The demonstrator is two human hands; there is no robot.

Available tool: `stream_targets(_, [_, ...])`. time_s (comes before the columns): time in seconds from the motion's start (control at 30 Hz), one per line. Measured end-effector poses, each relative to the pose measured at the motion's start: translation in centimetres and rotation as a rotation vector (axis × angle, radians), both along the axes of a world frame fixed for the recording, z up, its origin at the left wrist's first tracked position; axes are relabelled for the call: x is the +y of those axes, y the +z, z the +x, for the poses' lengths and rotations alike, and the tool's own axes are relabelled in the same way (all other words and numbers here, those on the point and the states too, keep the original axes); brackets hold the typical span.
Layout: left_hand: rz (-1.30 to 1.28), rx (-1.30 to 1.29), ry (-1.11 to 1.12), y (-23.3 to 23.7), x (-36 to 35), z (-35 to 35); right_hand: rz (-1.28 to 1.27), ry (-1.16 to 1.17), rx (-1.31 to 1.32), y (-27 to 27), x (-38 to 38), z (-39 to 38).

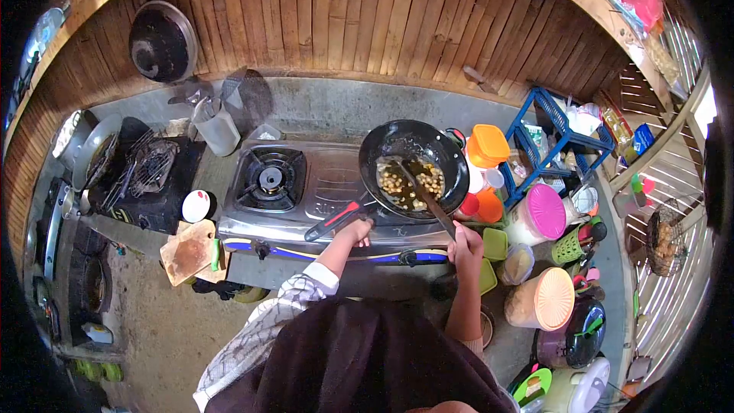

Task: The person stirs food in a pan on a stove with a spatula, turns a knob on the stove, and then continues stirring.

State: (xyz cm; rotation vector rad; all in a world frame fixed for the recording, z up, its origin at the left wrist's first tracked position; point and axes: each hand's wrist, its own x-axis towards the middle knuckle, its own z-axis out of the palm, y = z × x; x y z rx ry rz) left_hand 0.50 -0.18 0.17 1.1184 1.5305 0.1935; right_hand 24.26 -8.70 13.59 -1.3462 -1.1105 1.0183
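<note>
A black wok (371, 141) sits on the right side of the stove, holding small pale round pieces (394, 185) in bubbling oil. My right hand (466, 245) grips the end of a dark wooden spatula (434, 209), whose far end reaches in among the pieces. Just below the wok's black and red handle (333, 220) is my left hand (358, 231), over the stove's front edge. Its fingers are loosely bent and apart, with nothing seen in them.
The stove's left burner (270, 177) has no pot on it. A cutting board (189, 252) with a green-handled knife (215, 255) lies left of the stove. Orange containers (488, 145), a blue rack (562, 134) and a pink-lidded tub (545, 212) crowd the right side.
</note>
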Motion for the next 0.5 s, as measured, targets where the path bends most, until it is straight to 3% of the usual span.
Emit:
stream_targets(0.07, [0.002, -0.019, 0.018, -0.2, 0.1, 0.1, 0.036, 0.024, 0.106, 0.0, -0.7, 0.9])
stream_targets(0.2, [0.016, -0.014, 0.021, -0.6, 0.1, 0.0, -0.023, -0.056, 0.074, 0.9, -2.2, 2.3])
stream_targets(0.4, [0.018, -0.035, 0.007, -1.0, 0.2, 0.0, -0.002, -0.015, -0.068, 3.8, -4.8, 5.2])
stream_targets(0.5, [0.036, -0.029, 0.007, -0.8, 0.1, 0.0, -0.083, -0.105, -0.168, 4.5, -5.8, 6.8])
